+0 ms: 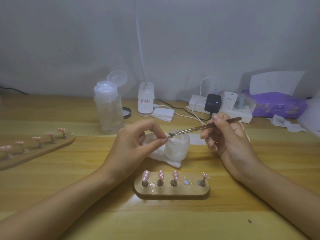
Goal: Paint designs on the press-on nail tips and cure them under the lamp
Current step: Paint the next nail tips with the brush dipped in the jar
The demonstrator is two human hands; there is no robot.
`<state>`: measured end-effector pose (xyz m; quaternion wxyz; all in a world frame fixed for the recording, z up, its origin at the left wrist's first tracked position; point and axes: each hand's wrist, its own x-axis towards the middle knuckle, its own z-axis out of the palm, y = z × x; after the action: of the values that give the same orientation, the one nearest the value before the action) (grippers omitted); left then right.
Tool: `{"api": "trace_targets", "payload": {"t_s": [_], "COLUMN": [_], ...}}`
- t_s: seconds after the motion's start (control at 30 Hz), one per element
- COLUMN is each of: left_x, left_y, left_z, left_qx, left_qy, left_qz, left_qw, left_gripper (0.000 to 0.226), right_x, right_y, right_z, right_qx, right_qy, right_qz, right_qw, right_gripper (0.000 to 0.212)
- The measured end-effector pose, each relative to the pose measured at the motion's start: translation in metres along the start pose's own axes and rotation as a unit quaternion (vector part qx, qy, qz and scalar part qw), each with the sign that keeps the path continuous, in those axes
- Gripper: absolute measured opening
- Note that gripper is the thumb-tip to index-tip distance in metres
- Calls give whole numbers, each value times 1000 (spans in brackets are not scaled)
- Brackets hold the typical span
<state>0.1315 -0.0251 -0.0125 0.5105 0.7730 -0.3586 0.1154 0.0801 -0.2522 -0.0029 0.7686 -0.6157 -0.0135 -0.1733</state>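
My left hand (138, 137) pinches a small nail-tip stand between thumb and forefinger, just above a small translucent jar (176, 148). My right hand (223, 134) grips a thin metal tool (199, 128) whose dark tip (170, 135) touches the pinched piece. In front of me lies a wooden holder (171, 192) with pink nail tips (161, 174) bearing white dots on three stands at the left, one bare spot with a pale blob (187, 182), and one tip (205, 175) at the right end.
A second wooden holder (52, 147) with several pink tips lies at the left. A clear pump bottle (108, 108), a white lamp base (146, 101), white pads (163, 114), a power strip with chargers (220, 108) and a purple tissue pack (277, 104) stand behind. A crumpled white wipe (168, 161) lies under the jar.
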Motion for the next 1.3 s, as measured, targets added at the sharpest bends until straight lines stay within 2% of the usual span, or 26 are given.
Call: {"api": "trace_targets", "payload": {"t_s": [0.13,0.3,0.43,0.6,0.73,0.87,1.03,1.17,1.3], "left_x": [1,0,0,1,0,0,0,0,0], "left_y": [0,-1,-1,-1,-1,-1,0,-1,0], "left_z": [1,1,1,1,1,1,1,0,1], "left_qx": [-3,10,9,16,14,16,12,13,12], "left_qy": [4,4,5,1,2,4,3,-1,3], "left_qz": [7,22,21,27,29,29,28,25,27], "left_qw": [1000,1000,1000,999,999,999,1000,1000,1000], "left_gripper": [8,9,9,9,11,10,8,11,8], "right_x": [1,-1,1,0,2,0,1,0,1], "right_y": [1,-1,1,0,2,0,1,0,1], "right_z": [-3,0,-3,-2,-5,-2,-5,-2,-4], "right_qx": [2,-11,-12,-19,-16,-10,-20,-27,-33], "right_qy": [25,-3,19,-15,16,-15,10,-16,18], "right_qz": [3,-10,-8,-17,-12,-22,-18,-28,-13], "right_qw": [1000,1000,1000,1000,1000,1000,1000,999,999], "right_gripper": [21,22,22,22,21,22,23,24,22]}}
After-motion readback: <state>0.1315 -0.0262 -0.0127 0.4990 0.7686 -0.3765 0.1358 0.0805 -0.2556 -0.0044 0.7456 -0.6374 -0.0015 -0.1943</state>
